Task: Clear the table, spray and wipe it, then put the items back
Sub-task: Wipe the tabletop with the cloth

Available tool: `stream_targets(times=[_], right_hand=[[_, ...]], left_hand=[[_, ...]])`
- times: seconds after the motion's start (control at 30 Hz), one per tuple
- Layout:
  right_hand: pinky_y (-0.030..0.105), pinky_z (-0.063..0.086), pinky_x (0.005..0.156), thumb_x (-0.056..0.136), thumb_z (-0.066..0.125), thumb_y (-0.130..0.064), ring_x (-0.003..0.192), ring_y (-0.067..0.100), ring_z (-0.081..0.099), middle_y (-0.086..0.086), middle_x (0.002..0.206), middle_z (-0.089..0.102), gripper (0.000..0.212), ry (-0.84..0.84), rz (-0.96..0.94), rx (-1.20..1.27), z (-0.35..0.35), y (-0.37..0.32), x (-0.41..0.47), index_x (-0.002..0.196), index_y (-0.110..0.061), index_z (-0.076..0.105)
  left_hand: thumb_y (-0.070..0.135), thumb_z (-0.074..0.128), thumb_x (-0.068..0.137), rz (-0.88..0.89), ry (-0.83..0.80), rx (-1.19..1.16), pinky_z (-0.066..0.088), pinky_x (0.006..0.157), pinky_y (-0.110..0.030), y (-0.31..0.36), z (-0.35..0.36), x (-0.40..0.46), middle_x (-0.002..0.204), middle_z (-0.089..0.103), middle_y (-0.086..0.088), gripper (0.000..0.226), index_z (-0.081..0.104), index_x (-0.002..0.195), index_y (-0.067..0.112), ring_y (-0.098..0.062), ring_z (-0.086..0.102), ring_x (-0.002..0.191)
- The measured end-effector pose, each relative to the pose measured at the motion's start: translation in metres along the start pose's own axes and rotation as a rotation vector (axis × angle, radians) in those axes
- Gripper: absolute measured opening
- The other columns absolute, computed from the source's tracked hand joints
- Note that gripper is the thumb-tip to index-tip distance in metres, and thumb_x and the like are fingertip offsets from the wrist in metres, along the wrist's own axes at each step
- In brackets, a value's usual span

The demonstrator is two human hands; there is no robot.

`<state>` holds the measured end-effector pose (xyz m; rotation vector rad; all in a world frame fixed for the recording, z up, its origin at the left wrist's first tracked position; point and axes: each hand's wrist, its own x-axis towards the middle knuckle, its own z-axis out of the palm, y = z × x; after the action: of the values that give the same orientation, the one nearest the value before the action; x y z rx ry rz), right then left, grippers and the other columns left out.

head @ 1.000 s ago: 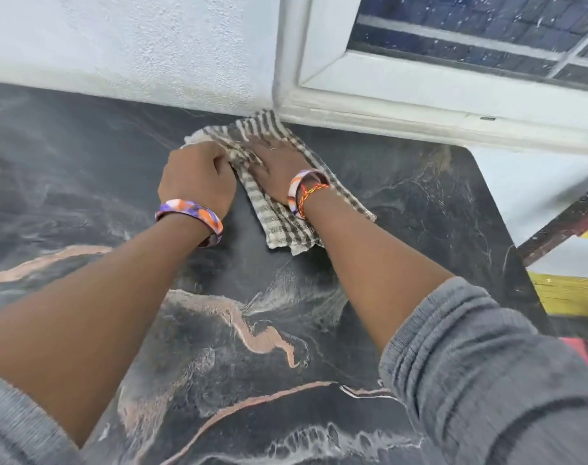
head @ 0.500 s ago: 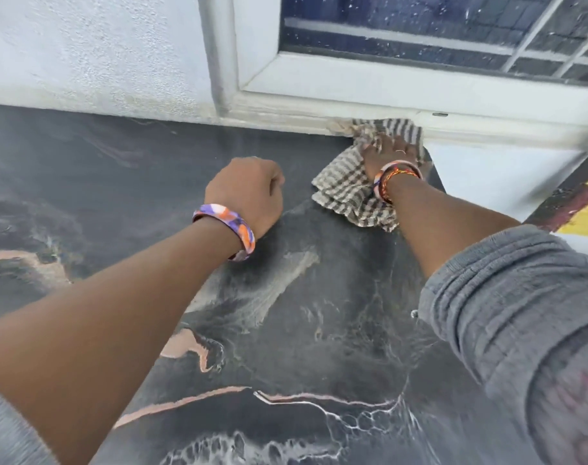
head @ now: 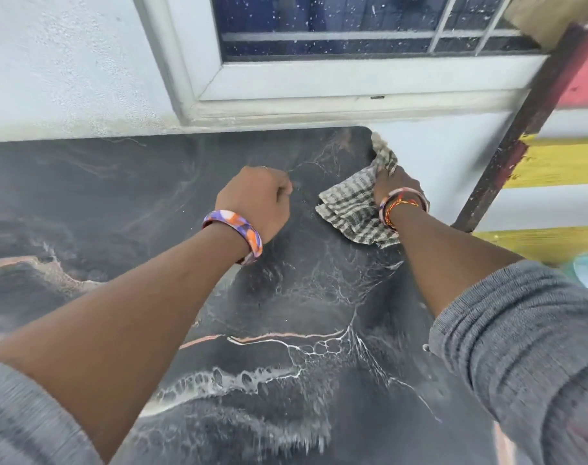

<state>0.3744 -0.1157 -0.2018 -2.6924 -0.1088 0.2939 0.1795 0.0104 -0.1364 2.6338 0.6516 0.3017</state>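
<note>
Striped cloth (head: 354, 206) bunched under the right hand (head: 395, 182), pressed at the far right corner of the dark marbled table (head: 286, 313), long axis trailing back along the right edge toward the wrist. Left hand (head: 255, 199) fisted on the surface, holding nothing, well to the cloth's left. Since half a second ago: cloth dragged from the window sill (head: 319, 109) round the corner.
</note>
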Motion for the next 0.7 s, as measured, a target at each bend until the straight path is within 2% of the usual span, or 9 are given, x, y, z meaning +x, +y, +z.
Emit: stream_targets(times=[0.07,0.17,0.27,0.37,0.5,0.57,0.7], right_hand=[[0.048,0.04,0.099,0.099,0.025,-0.046,0.12,0.037,0.051,0.018,0.133,0.052,0.054,0.029,0.031,0.014,-0.005,0.02,-0.023,0.133,-0.009,0.045],[0.05,0.043,0.099,0.096,0.021,-0.055,0.118,0.037,0.053,0.02,0.131,0.055,0.066,0.067,0.091,-0.006,-0.006,0.047,-0.055,0.131,-0.006,0.048],[0.054,0.04,0.101,0.097,0.019,-0.053,0.122,0.039,0.05,0.02,0.137,0.049,0.065,0.077,0.123,-0.044,-0.005,0.063,-0.086,0.139,-0.009,0.038],[0.055,0.032,0.108,0.099,0.018,-0.047,0.134,0.04,0.037,0.016,0.15,0.035,0.059,0.062,0.11,-0.178,-0.003,0.066,-0.119,0.148,-0.014,0.022],[0.053,0.004,0.116,0.099,0.017,-0.047,0.147,0.034,0.001,0.003,0.161,0.002,0.057,0.008,-0.019,-0.349,0.008,0.05,-0.162,0.151,-0.023,0.013],[0.053,-0.001,0.117,0.099,0.017,-0.046,0.147,0.032,-0.004,0.001,0.161,-0.001,0.057,-0.025,-0.114,-0.371,0.02,0.032,-0.18,0.151,-0.024,0.012],[0.051,0.0,0.119,0.099,0.017,-0.044,0.147,0.03,-0.003,0.001,0.161,0.0,0.056,-0.08,-0.308,-0.4,0.048,-0.012,-0.213,0.151,-0.022,0.012]], left_hand=[[0.008,0.04,0.086,0.019,-0.029,0.005,0.052,0.086,-0.042,-0.003,-0.004,-0.012,0.109,0.069,-0.008,0.031,0.068,0.099,0.012,-0.032,0.062,0.099],[0.011,0.04,0.086,0.049,-0.119,0.086,0.052,0.087,-0.043,-0.017,-0.01,-0.034,0.112,0.066,-0.009,0.03,0.065,0.104,0.014,-0.034,0.061,0.1],[0.013,0.041,0.087,0.029,-0.153,0.111,0.051,0.089,-0.044,-0.042,-0.02,-0.063,0.115,0.064,-0.01,0.032,0.063,0.11,0.015,-0.036,0.06,0.104],[0.012,0.043,0.086,0.0,-0.164,0.115,0.051,0.09,-0.044,-0.072,-0.035,-0.095,0.114,0.065,-0.012,0.031,0.064,0.108,0.015,-0.036,0.059,0.106],[0.013,0.048,0.085,-0.033,-0.168,0.185,0.052,0.085,-0.043,-0.11,-0.054,-0.135,0.109,0.065,-0.016,0.026,0.066,0.105,0.013,-0.039,0.059,0.102],[0.011,0.047,0.084,-0.045,-0.167,0.199,0.052,0.085,-0.044,-0.127,-0.062,-0.152,0.108,0.065,-0.018,0.028,0.067,0.105,0.012,-0.04,0.06,0.1],[0.008,0.044,0.083,-0.082,-0.156,0.211,0.052,0.083,-0.042,-0.151,-0.078,-0.181,0.105,0.067,-0.018,0.028,0.066,0.1,0.01,-0.038,0.061,0.096]])
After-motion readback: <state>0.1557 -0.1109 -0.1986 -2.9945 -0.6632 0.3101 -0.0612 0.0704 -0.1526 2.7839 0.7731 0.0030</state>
